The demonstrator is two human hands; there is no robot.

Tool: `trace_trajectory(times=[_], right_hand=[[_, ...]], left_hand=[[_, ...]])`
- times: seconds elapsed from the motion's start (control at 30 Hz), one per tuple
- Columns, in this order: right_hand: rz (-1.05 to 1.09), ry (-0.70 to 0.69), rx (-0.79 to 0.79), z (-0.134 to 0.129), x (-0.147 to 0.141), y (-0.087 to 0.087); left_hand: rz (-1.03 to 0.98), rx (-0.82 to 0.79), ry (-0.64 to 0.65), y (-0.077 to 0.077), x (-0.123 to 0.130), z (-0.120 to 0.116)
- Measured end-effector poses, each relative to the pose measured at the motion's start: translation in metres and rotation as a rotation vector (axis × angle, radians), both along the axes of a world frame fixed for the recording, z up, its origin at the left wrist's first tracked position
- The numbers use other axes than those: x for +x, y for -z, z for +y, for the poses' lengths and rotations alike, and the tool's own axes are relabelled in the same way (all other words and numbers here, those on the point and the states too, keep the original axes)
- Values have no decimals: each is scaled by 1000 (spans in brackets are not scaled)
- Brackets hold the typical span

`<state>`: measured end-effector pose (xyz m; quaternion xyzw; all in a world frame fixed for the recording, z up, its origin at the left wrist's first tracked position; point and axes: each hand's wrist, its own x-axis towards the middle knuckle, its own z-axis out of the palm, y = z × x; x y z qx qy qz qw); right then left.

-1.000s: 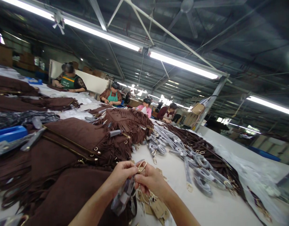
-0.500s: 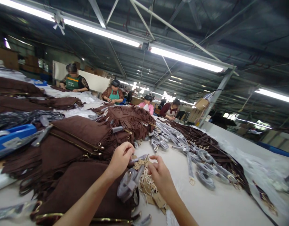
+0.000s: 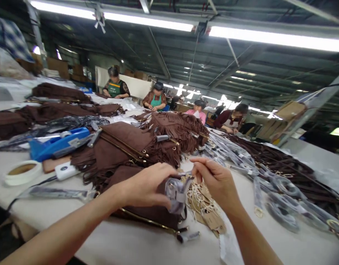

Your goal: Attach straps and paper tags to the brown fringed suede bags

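My left hand (image 3: 150,186) curls its thumb and fingers around a coiled strap (image 3: 175,193) in clear grey plastic wrap. One end of the strap reaches toward my right hand (image 3: 217,184), whose fingers are pinched together just right of it. What sits in that pinch is too small and blurred to make out. Under and between both hands lies a pile of brown paper tags (image 3: 210,219) with white strings. A dark brown bag (image 3: 158,217) with a gold zipper lies beneath my left hand.
Brown fringed bags (image 3: 125,140) are heaped beyond my hands. Wrapped straps (image 3: 282,209) spread over the table at right, beside long brown straps (image 3: 269,158). At left are a blue tape dispenser (image 3: 59,141), a tape roll (image 3: 23,173) and a white device (image 3: 66,170). Several people work farther back.
The view has swung left and shows more of the table's left side. My left hand has moved onto the coiled wrapped strap. The right hand has lifted a little, its fingers pinched.
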<state>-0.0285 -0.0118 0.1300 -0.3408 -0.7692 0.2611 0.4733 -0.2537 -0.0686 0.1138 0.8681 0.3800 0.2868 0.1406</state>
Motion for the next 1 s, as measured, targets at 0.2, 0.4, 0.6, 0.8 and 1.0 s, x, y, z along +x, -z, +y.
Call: trace_trajectory(times=[0.2, 0.4, 0.6, 0.8, 1.0], right_hand=[[241, -120, -305, -2, 1, -21], [376, -234, -468, -13, -4, -29], [471, -261, -663, -23, -19, -40], [576, -365, -721, -18, -51, -55], [623, -421, -737, -35, -80, -60]], left_hand=[[548, -76, -32, 64, -66, -23], [388, -148, -164, 43, -68, -4], [253, -217, -171, 23, -63, 14], [57, -332, -142, 23, -72, 35], [-221, -401, -205, 30, -81, 54]])
